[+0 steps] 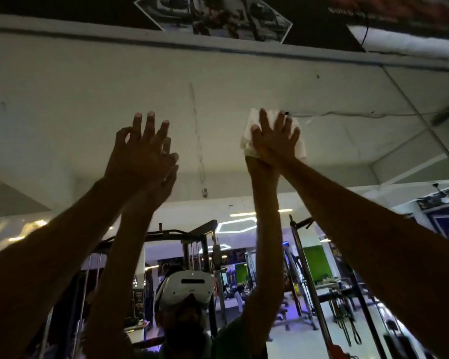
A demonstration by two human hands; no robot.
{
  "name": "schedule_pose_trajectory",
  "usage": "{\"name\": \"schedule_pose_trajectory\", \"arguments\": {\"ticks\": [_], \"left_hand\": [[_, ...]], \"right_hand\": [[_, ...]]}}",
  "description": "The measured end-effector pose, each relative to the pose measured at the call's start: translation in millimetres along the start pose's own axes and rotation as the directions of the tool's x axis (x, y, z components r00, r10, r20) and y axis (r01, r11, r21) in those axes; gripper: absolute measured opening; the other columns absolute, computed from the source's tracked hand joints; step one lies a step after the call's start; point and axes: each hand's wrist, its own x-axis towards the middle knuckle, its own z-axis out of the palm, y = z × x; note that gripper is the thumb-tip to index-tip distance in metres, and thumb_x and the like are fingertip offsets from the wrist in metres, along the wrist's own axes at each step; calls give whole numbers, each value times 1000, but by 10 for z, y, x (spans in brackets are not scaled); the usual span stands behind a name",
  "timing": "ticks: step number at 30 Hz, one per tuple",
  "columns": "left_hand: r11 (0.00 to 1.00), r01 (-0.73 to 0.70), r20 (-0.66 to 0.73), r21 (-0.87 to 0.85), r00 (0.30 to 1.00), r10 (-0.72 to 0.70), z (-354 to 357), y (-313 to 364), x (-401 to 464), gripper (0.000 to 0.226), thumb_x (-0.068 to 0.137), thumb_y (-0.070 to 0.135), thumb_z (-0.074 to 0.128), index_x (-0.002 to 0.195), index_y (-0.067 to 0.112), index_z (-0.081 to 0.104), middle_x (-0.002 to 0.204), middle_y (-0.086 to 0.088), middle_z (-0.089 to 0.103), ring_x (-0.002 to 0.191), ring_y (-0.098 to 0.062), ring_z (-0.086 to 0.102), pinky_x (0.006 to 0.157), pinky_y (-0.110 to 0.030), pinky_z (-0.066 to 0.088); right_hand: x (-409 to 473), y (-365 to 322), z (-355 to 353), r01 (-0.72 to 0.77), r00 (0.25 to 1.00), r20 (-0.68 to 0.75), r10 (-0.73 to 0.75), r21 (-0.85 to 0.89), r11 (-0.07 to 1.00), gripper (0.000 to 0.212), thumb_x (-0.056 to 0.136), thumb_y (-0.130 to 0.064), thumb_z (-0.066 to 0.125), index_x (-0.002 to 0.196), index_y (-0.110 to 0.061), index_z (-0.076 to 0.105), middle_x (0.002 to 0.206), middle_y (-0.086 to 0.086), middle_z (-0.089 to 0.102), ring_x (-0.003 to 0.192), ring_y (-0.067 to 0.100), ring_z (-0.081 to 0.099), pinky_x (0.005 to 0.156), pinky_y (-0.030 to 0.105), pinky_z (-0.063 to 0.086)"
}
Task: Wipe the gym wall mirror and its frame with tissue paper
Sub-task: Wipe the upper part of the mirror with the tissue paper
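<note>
Mirror point(218, 104) is filling nearly the whole view, reflecting the pale ceiling up top and gym machines point(197, 255) lower down. Its top frame point(166, 38) is running as a grey band across the far upper edge, with a dark poster point(213, 14) above it.

A vertical streak point(198, 141) is showing on the glass between the two hands, running down to a small blob. Judgement: that is the obvious next target. To do this pass well, keep the palm flat, pressure even, strokes overlapping, and work sideways to the left toward the streak. Then go up to the frame band, which looks not yet reached from here. The wad looks bunched at its lower left, so refolding to a clean face would likely cut smearing.

Both arms are reaching up and forward at full stretch, each meeting its own reflection at the glass. Person's reflection with a white headset point(186, 287) is sitting low centre.

Right hand point(274, 137) is pressing the tissue paper point(249, 123) flat to the glass, right of centre and high up. Fingers spread and straight, not curled round the tissue; white edges are showing past the fingertips and on both sides.

Left hand point(140, 149) is raised left of centre, holding nothing. Three fingers extended, index and thumb curling toward each other. Cannot tell if it is touching the glass or just off it.
</note>
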Motion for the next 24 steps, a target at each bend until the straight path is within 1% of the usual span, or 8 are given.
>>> {"name": "schedule_pose_trajectory", "arguments": {"ticks": [3, 7, 9, 13, 16, 19, 21, 24], "left_hand": [[997, 77, 48, 25, 996, -78, 82, -85, 178, 78, 106, 57, 19, 162, 3, 18, 168, -27, 16, 156, -44, 15, 121, -60, 20], [999, 40, 44, -25, 998, -39, 136, -146, 152, 95, 92, 64, 9, 161, 1, 23, 167, -27, 21, 155, -43, 19, 119, -59, 22], [994, 90, 105, -67, 991, -83, 110, -154, 186, 94, 89, 63, 11, 164, 7, 15, 171, -20, 12, 158, -37, 10, 123, -53, 15], [994, 95, 98, -48, 991, -90, 151, -138, 180, 76, 105, 57, 19, 166, 13, 5, 173, -14, 2, 160, -31, 1, 126, -47, 7], [993, 105, 76, -47, 992, -102, 190, -140, 160, 76, 104, 57, 17, 165, 13, 5, 173, -14, 2, 160, -30, 1, 126, -48, 6], [995, 90, 87, -48, 993, -85, 178, -133, 148, 97, 85, 67, 0, 165, 13, 10, 172, -16, 6, 160, -32, 5, 125, -49, 8], [995, 85, 67, -52, 994, -81, 181, -165, 125, 104, 80, 70, -5, 165, 13, 10, 172, -15, 7, 160, -32, 5, 125, -48, 9], [992, 96, 85, -76, 992, -89, 156, -146, 105, 104, 78, 72, -5, 166, 17, 4, 173, -11, 1, 160, -28, 0, 126, -45, 5]], "right_hand": [[-73, -461, 112, -5, 999, -41, 5, -3, 1000, 63, 111, -49, 26, 168, -29, 6, 173, 24, -2, 159, 45, -3, 127, 62, -5], [-654, -1012, 358, 507, 861, 69, -504, -60, 860, 62, 112, -49, 24, 167, -33, 2, 175, 14, -5, 161, 36, -6, 128, 57, -6], [-384, -889, 247, 590, 807, 79, -585, -66, 805, 59, 113, -47, 23, 167, -35, 3, 176, 9, -3, 162, 31, -3, 128, 54, -3], [567, -352, -2, 197, 980, -6, -198, -78, 977, 57, 113, -46, 24, 168, -34, 10, 175, 14, 5, 161, 36, 5, 127, 57, 3], [689, -402, 85, -31, 998, -58, 28, -57, 998, 60, 112, -49, 27, 168, -30, 13, 173, 21, 5, 160, 43, 4, 126, 63, 0], [346, -996, 200, 229, 973, 30, -227, -69, 971, 61, 112, -49, 25, 167, -32, 6, 174, 17, 0, 160, 42, 0, 125, 63, -2], [147, -1330, 254, 476, 877, 110, -469, -51, 878, 60, 113, -48, 22, 167, -33, 3, 175, 14, -4, 161, 38, -4, 125, 61, -4], [347, -1263, 178, 547, 831, 156, -534, -56, 835, 59, 113, -49, 21, 167, -36, 3, 176, 9, -3, 162, 33, -2, 128, 59, -1]]}}
